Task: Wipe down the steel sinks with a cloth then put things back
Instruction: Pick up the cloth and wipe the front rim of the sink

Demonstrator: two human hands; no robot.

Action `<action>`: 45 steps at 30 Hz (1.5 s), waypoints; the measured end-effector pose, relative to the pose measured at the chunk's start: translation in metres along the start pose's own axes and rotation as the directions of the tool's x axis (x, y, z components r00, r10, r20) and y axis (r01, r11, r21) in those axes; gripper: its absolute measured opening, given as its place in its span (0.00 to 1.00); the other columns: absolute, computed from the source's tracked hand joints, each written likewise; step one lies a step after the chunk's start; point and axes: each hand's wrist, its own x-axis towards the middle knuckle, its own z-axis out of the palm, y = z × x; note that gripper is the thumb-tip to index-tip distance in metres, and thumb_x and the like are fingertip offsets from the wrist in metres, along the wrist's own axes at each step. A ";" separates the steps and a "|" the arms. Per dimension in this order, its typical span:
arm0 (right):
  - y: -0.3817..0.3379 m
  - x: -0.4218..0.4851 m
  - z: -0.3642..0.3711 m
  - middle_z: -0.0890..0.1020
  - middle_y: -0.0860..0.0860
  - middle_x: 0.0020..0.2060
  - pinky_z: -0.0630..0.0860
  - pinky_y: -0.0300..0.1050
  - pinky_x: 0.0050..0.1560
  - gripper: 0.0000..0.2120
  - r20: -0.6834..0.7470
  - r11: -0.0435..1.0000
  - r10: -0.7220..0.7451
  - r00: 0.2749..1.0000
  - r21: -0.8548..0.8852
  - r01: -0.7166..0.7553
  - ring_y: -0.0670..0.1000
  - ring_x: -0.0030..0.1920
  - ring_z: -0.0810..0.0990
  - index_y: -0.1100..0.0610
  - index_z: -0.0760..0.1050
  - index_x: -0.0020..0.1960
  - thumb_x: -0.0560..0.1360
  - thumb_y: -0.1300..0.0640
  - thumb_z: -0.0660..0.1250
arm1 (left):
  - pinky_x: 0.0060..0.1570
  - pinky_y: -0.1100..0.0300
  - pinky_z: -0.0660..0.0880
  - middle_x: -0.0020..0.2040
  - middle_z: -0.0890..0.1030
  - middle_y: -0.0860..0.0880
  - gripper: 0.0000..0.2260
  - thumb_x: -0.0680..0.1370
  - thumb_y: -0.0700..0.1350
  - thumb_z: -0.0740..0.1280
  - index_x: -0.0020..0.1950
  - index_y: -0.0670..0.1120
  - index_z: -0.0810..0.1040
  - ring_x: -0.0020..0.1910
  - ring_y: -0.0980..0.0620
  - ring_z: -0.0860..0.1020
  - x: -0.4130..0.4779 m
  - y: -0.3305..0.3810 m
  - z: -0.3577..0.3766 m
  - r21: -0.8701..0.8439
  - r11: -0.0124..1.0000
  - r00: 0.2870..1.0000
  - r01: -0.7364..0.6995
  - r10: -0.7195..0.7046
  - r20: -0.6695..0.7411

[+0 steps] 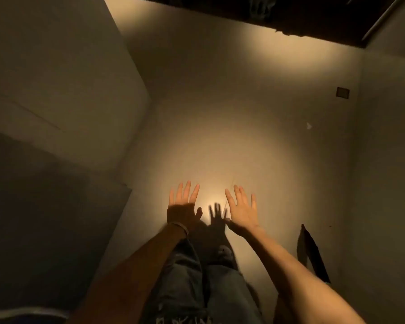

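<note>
Both my hands are stretched out in front of me over a dimly lit pale floor (pixel 255 141). My left hand (pixel 184 206) has its fingers spread and straight, holding nothing, with a band at the wrist. My right hand (pixel 242 210) is spread flat too, also with nothing in it. Their shadows fall on the floor between them. No sink and no cloth appear in this view. My legs in jeans (pixel 197 281) show below the arms.
A large pale block or wall (pixel 56 78) rises on the left. A dark edge (pixel 267 12) runs along the top. A dark narrow object (pixel 312 256) leans at the right near a wall, and a small dark square (pixel 342 92) sits at the far right.
</note>
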 end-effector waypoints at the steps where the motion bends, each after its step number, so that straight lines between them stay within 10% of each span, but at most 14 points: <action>1: -0.008 0.005 -0.004 0.45 0.57 0.77 0.41 0.63 0.73 0.40 -0.002 1.000 -0.010 1.000 -0.005 0.010 0.57 0.77 0.41 0.52 0.43 0.77 0.76 0.47 0.64 | 0.74 0.43 0.49 0.78 0.51 0.44 0.30 0.79 0.56 0.57 0.77 0.52 0.48 0.76 0.43 0.50 0.003 -0.010 -0.004 0.012 1.000 1.000 0.007 -0.007 0.009; 6: -0.051 0.035 -0.042 0.45 0.56 0.77 0.42 0.61 0.73 0.42 -0.053 0.999 -0.030 0.998 -0.042 0.028 0.56 0.77 0.41 0.52 0.42 0.77 0.74 0.46 0.65 | 0.73 0.44 0.50 0.77 0.52 0.44 0.30 0.78 0.56 0.57 0.77 0.52 0.49 0.76 0.43 0.51 0.032 -0.056 -0.033 0.039 0.999 1.000 -0.023 0.023 0.002; 11: -0.082 0.076 -0.083 0.45 0.55 0.77 0.43 0.61 0.74 0.41 -0.106 1.000 0.001 0.994 -0.003 -0.002 0.56 0.77 0.41 0.51 0.42 0.77 0.75 0.47 0.65 | 0.62 0.36 0.68 0.68 0.71 0.39 0.32 0.68 0.52 0.73 0.70 0.47 0.69 0.67 0.37 0.71 0.075 -0.089 -0.068 -0.003 0.996 0.980 -0.094 0.092 -0.174; 16: -0.086 0.105 -0.114 0.46 0.55 0.77 0.43 0.61 0.74 0.39 -0.147 0.999 0.042 0.988 -0.001 -0.043 0.56 0.77 0.42 0.51 0.44 0.77 0.75 0.48 0.64 | 0.73 0.44 0.45 0.78 0.46 0.46 0.33 0.77 0.60 0.53 0.76 0.53 0.41 0.76 0.44 0.46 0.125 -0.111 -0.085 0.118 0.990 0.996 -0.079 0.084 -0.041; 26: -0.041 0.181 -0.186 0.46 0.56 0.77 0.43 0.60 0.74 0.38 -0.206 0.993 0.118 0.971 0.002 -0.121 0.55 0.77 0.42 0.53 0.44 0.77 0.76 0.48 0.63 | 0.73 0.45 0.46 0.78 0.47 0.46 0.33 0.77 0.59 0.54 0.77 0.53 0.42 0.76 0.45 0.47 0.234 -0.094 -0.150 0.158 0.968 0.976 -0.194 0.207 -0.071; 33: 0.007 0.254 -0.262 0.46 0.56 0.77 0.43 0.60 0.74 0.39 -0.252 0.988 0.154 0.956 0.025 -0.152 0.56 0.77 0.41 0.52 0.43 0.77 0.75 0.49 0.64 | 0.61 0.39 0.70 0.67 0.72 0.36 0.32 0.65 0.47 0.73 0.69 0.44 0.71 0.65 0.36 0.72 0.324 -0.058 -0.220 0.093 0.939 0.908 -0.332 0.345 -0.239; 36: 0.030 0.287 -0.296 0.46 0.56 0.77 0.42 0.60 0.74 0.40 -0.266 0.989 0.149 0.952 0.051 -0.140 0.56 0.77 0.42 0.52 0.44 0.77 0.75 0.50 0.65 | 0.70 0.49 0.59 0.76 0.57 0.40 0.31 0.75 0.52 0.60 0.76 0.49 0.55 0.74 0.43 0.57 0.369 -0.039 -0.255 0.166 0.941 0.941 -0.295 0.317 -0.122; 40: 0.057 0.328 -0.336 0.45 0.56 0.77 0.42 0.60 0.74 0.41 -0.284 0.991 0.137 0.949 0.051 -0.127 0.55 0.77 0.43 0.51 0.45 0.77 0.73 0.51 0.66 | 0.65 0.43 0.65 0.71 0.66 0.34 0.25 0.76 0.51 0.57 0.72 0.43 0.67 0.70 0.38 0.67 0.414 -0.020 -0.289 0.134 0.936 0.896 -0.325 0.350 -0.273; 45: 0.069 0.379 -0.377 0.45 0.56 0.77 0.42 0.60 0.73 0.41 -0.291 0.993 0.122 0.949 0.034 -0.117 0.56 0.77 0.42 0.51 0.44 0.77 0.74 0.50 0.65 | 0.72 0.46 0.47 0.77 0.53 0.43 0.29 0.78 0.52 0.57 0.77 0.50 0.51 0.76 0.43 0.50 0.482 -0.015 -0.317 0.100 0.941 0.915 -0.322 0.336 -0.224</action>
